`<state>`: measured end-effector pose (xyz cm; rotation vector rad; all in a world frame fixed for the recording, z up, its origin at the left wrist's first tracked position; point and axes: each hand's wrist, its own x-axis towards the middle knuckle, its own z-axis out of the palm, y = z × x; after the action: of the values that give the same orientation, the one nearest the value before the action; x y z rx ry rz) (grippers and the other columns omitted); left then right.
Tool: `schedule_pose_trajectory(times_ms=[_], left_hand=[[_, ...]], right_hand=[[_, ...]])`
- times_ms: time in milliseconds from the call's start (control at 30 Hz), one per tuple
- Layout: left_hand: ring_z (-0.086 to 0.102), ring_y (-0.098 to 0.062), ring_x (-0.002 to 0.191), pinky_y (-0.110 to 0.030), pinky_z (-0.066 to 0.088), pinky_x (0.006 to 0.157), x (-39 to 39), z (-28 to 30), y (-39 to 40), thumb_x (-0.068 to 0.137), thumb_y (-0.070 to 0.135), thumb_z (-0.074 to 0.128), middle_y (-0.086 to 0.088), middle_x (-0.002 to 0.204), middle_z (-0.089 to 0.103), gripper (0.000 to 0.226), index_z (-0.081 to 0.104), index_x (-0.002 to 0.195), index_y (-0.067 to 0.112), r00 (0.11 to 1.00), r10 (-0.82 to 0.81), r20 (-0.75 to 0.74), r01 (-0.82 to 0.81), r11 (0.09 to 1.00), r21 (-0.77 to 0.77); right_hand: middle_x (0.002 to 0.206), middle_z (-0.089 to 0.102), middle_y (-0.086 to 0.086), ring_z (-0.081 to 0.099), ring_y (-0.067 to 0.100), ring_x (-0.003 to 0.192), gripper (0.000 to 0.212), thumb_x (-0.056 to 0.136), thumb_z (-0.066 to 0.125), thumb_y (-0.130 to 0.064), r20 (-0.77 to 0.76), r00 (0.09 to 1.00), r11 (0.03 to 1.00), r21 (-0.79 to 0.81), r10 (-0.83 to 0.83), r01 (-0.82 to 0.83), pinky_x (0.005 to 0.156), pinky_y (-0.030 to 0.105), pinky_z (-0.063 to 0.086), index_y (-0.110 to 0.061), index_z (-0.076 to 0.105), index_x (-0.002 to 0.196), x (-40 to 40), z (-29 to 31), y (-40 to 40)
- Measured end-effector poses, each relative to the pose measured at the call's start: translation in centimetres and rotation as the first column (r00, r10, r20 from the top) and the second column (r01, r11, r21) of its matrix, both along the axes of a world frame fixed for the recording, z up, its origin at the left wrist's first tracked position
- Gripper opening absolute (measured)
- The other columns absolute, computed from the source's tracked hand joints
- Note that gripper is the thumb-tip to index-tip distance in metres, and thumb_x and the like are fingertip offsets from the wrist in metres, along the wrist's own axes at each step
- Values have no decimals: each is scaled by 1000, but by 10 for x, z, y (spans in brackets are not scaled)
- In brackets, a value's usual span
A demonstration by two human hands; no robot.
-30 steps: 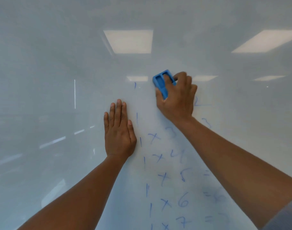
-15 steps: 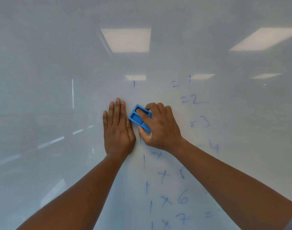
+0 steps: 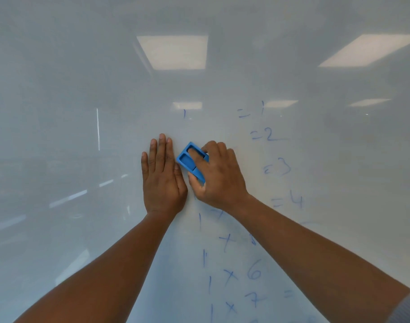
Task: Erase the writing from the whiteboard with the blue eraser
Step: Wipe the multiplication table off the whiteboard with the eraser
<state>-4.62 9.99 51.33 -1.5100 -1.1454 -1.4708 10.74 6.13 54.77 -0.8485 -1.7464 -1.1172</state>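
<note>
The left hand [image 3: 163, 176] lies open and flat on the whiteboard [image 3: 59, 113], fingers together and pointing up; it holds nothing, and it seems to be there to brace the person while the other arm scrubs. To its left the board is bare apart from reflected ceiling lights.

Just beside it, touching or nearly touching at the thumb side, is the blue eraser [image 3: 190, 162]. It is tilted, its upper end leaning left, and pressed face-down on the board. The right hand [image 3: 219, 177] is closed around it: one fingertip sits in the upper recess of its moulded back, the thumb hooks under the lower edge. That hold probably lets the hand push the pad hard against the surface without slipping.

Around the eraser the middle of the table is already wiped faint. Further right, the answers column [image 3: 276, 169] reads "=1", "=2", "=3", "=4", pale but legible. Below the hands, rows [image 3: 232, 273] such as "1 x 6" and "1 x 7" are untouched. Most of the writing is left, so the job looks early.
</note>
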Motion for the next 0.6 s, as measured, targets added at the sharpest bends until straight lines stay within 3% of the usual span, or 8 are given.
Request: schedule_pose_trajectory(times_ms=[100,233,300,467,600], left_hand=[[5,-18,157,-41,4,128,-1,-1,-1,102,17,28,-3,169,14,59,18,160,10,1000,-25,5,25,1000,10],[6,-18,157,-41,4,128,0,0,-1,102,18,25,-3,168,14,58,19,160,10,1000,-26,9,26,1000,9],[6,-18,157,-41,4,128,-1,0,-1,103,19,24,-4,168,15,58,19,160,10,1000,-23,5,23,1000,8],[7,-19,157,-41,4,128,-2,0,-2,100,21,26,-5,168,15,60,21,159,9,1000,-31,-4,31,1000,1],[5,-19,157,-43,5,128,-3,0,-2,101,16,30,-4,169,12,61,17,160,9,1000,-20,-12,19,1000,-8]], right_hand=[[104,53,12,50,30,90,54,79,60,-40,-14,1000,999,24,-26,26,71,42,43,-12,60,125,10,7,-1],[106,51,15,49,31,93,53,80,63,-38,-275,960,998,16,-56,63,71,41,44,-10,59,125,19,44,-2],[107,51,16,49,31,94,52,81,62,-37,-298,954,999,8,-41,45,72,42,44,-9,58,125,13,49,-2],[103,51,13,47,29,90,52,81,59,-38,-42,999,1000,17,13,-12,70,42,44,-10,59,125,-3,-6,0],[103,54,12,50,29,89,55,81,59,-41,30,999,999,40,-20,19,70,41,43,-11,58,127,12,-20,4]])
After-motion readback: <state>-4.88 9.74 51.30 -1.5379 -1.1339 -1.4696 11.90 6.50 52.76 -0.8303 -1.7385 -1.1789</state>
